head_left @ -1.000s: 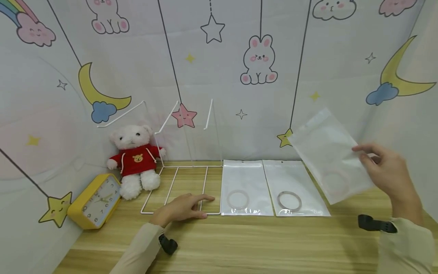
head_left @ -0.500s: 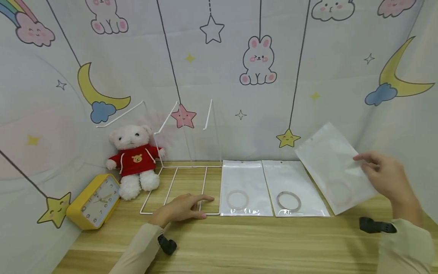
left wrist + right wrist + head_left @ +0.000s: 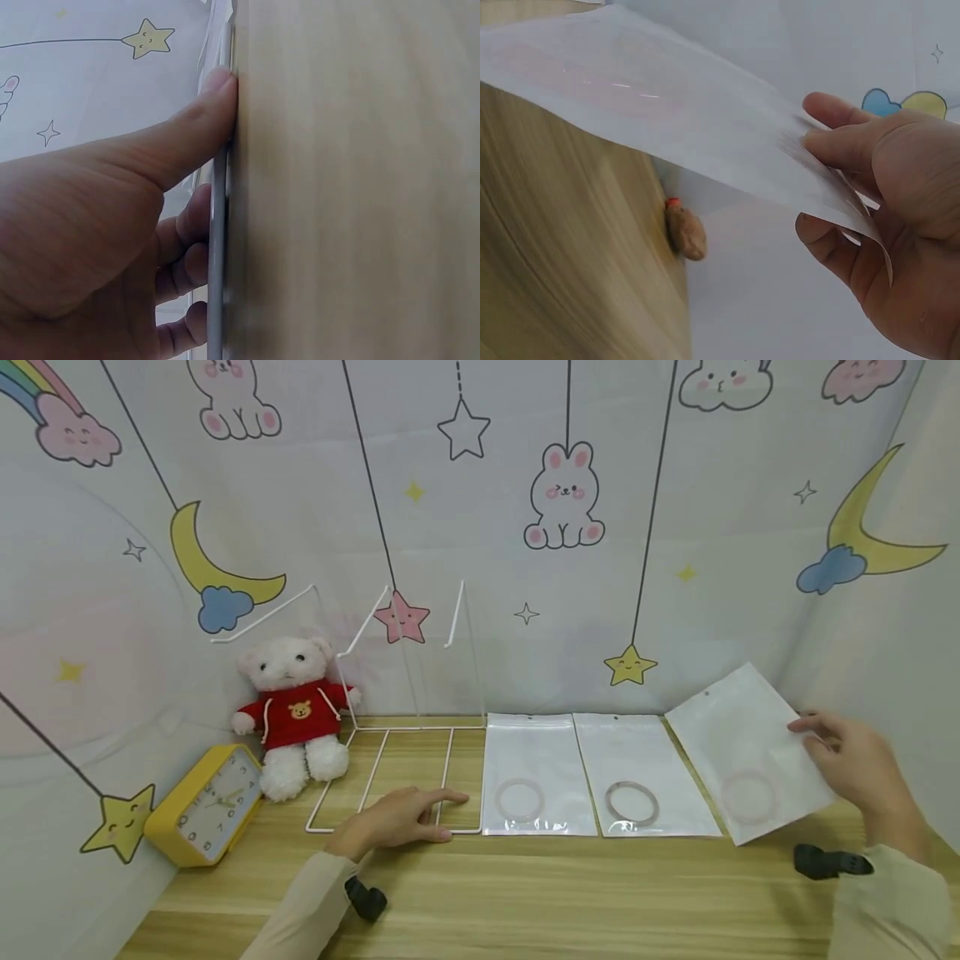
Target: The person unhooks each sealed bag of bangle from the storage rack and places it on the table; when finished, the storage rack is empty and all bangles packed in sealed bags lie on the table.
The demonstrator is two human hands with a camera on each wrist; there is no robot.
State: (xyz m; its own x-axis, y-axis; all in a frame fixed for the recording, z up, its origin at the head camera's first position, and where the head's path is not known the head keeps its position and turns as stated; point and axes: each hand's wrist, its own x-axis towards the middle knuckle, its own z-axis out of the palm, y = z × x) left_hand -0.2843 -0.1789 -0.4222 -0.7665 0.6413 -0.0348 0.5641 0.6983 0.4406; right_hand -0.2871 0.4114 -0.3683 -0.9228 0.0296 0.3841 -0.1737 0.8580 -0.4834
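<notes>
My right hand (image 3: 862,768) pinches the right edge of a white zip bag (image 3: 742,727) between thumb and fingers; a pale pink bangle (image 3: 750,797) shows inside. The bag is tilted, its right side raised, as the right wrist view also shows. My left hand (image 3: 405,817) rests at the front of a white wire rack (image 3: 322,830), index finger extended, thumb touching the front wire (image 3: 217,262). Between the hands lie two more zip bags side by side: one with a pale bangle (image 3: 520,800), one with a grey-brown bangle (image 3: 632,803).
A teddy bear (image 3: 300,718) in a red hoodie sits behind the rack's left side, beside a yellow alarm clock (image 3: 202,806). The rack's upright arms (image 3: 456,614) stand before a printed curtain. A small brown object (image 3: 686,232) with a red top stands by the table edge.
My right hand has lowered the zip bag toward the table, right of the other two bags, and moved slightly right. The left hand and the rack have stayed in place.
</notes>
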